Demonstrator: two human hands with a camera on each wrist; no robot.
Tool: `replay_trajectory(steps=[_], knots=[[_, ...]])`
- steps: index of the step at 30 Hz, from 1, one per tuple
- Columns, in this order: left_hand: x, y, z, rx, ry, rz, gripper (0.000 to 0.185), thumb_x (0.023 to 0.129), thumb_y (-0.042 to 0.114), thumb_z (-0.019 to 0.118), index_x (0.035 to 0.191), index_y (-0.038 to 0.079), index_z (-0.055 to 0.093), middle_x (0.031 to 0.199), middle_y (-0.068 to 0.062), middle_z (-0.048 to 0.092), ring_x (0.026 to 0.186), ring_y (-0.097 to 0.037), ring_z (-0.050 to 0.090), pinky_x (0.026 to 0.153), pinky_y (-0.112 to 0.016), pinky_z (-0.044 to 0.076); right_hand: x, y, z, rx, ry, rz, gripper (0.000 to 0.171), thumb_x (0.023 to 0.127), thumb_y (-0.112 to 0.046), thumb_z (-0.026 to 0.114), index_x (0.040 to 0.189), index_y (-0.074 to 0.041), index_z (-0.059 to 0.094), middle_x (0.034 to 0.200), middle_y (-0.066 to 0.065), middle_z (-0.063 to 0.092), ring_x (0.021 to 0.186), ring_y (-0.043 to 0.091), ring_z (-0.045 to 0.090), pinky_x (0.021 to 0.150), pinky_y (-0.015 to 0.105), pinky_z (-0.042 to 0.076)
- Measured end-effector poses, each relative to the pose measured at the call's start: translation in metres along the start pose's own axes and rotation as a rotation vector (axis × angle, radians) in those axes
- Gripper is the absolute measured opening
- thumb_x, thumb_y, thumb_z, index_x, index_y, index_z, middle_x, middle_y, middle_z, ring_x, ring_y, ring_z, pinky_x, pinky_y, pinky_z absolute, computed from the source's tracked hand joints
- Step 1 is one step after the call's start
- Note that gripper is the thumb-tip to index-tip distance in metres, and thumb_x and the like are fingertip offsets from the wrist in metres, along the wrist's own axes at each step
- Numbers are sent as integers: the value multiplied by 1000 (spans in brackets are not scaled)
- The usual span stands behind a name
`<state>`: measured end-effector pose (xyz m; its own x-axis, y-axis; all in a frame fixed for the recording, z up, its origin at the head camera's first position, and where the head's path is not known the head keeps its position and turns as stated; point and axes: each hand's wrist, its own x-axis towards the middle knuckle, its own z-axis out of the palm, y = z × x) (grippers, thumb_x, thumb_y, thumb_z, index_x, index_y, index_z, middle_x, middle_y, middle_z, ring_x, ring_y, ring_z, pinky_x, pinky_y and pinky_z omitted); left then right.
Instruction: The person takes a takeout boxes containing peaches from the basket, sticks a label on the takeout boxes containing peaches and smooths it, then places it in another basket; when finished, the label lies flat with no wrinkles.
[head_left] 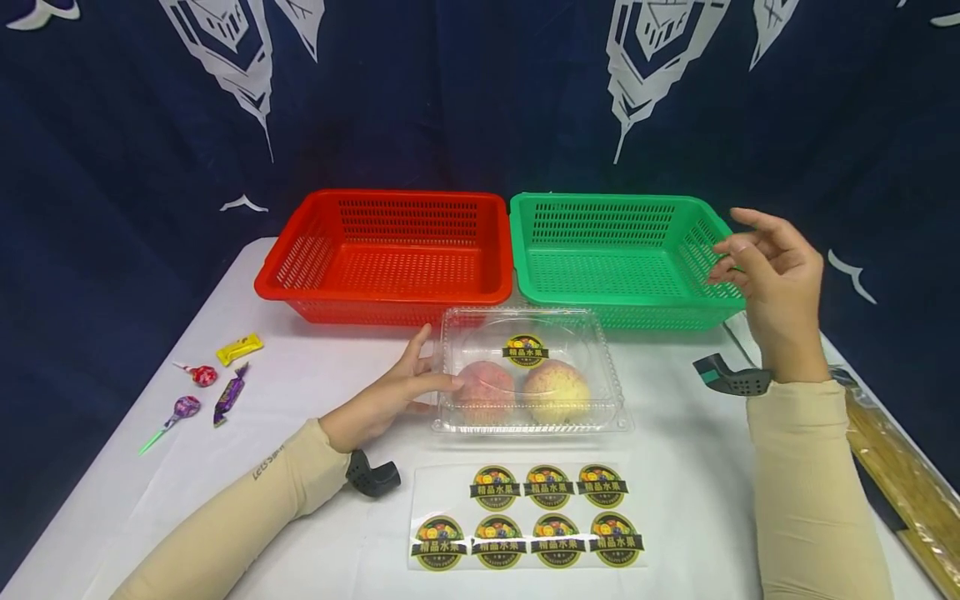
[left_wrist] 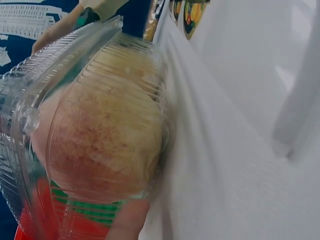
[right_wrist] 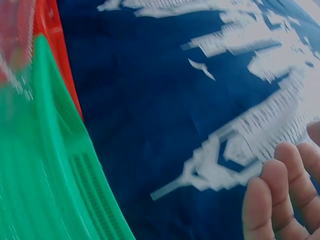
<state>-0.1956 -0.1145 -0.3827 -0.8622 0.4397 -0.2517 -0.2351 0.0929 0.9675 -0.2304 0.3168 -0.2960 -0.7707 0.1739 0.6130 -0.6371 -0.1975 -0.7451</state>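
Resting left hand against clamshell box, right hand raised

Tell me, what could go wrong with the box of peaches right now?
1. Only the left hand touches the clear box, at its side; the right hand is up in the air. A push might slide the box into the green basket.
2. The sticker sheet lies right in front of the box, so a sleeve could drag or crease it.
3. If the lid isn't snapped shut, which I cannot tell, the peaches could roll out when it is lifted.
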Motion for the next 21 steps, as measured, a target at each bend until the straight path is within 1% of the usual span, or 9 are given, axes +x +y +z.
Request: replay_trajectory(steps=[3,5,7,10,12,14,17,21], knots=[[-1,0,1,-10,2,-19,116,93,22,71,173,17,-12,176,-30,7,160,-48,24,119,-67,41,3,-5,-17,-5,125,-20,31,99,7,71,129,14,67,87,15,71,62,19,67,63,23,62],[-2,-1,1,1,3,-24,115,93,23,71,173,14,-10,176,-30,9,159,-47,27,119,-66,40,4,-7,-29,-8,195,-28,28,99,8,69,127,14,69,86,15,70,60,20,66,62,22,62],[-2,-2,2,22,1,-21,113,93,24,70,173,11,-8,175,-30,12,158,-48,30,119,-66,39,4,-7,-40,-34,257,-41,26,100,8,67,125,13,70,85,15,69,59,19,65,61,21,61],[-2,-3,2,54,-3,-14,109,94,24,69,173,7,-3,175,-30,16,157,-47,30,120,-66,38,3,-5,-56,-68,345,-26,24,100,8,66,124,11,72,85,14,69,57,18,64,58,19,59],[-2,-4,3,62,-9,-7,108,93,24,69,173,6,-1,174,-30,18,157,-48,30,120,-67,37,2,-3,-65,-108,400,0,23,101,7,65,123,8,74,86,12,69,56,16,64,57,18,58],[-2,-4,3,62,-16,-2,107,93,24,69,173,6,0,174,-29,19,158,-47,29,121,-67,36,0,-1,-73,-142,453,43,23,102,6,64,123,4,75,88,10,69,54,14,63,55,17,57],[-3,-3,4,49,-26,3,107,93,23,69,173,8,0,174,-29,20,156,-47,32,121,-67,35,-3,5,-84,-155,519,93,23,102,5,64,121,0,76,89,8,69,52,12,62,52,16,55],[-3,-3,5,30,-34,5,108,92,22,69,174,13,-1,174,-28,20,156,-46,32,123,-68,32,-6,16,-90,-163,585,111,22,102,5,63,116,-4,77,93,6,67,50,11,58,48,14,51]])
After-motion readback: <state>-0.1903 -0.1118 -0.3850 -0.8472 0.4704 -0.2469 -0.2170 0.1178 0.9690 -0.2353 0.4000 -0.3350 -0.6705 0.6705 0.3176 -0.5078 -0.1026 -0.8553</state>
